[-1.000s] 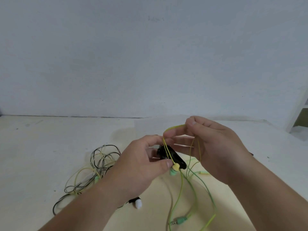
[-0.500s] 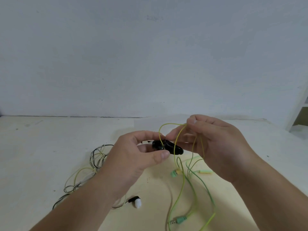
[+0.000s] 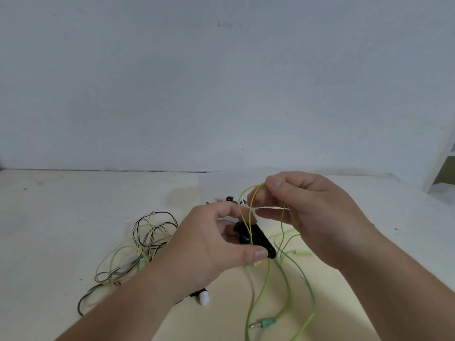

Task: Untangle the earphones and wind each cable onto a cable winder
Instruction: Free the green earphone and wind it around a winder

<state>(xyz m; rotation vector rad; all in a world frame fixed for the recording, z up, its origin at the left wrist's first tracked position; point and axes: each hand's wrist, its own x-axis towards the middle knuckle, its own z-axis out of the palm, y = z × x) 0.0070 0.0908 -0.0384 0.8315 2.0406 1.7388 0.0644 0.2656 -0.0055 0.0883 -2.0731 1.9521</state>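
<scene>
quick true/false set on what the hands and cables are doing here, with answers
1. The left hand holds a black winder. True.
2. The right hand pinches a red cable. False: it pinches a yellow-green cable.
3. A green plug lies on the table. True.
4. The black-and-yellow tangle is wound on a winder. False: it lies loose on the table.

The left hand [image 3: 209, 242] covers part of the black winder [image 3: 256, 238], and the small dark things [image 3: 230, 199] behind its fingers are too hidden to identify. The green cable [image 3: 315, 312] runs off the bottom edge.
</scene>
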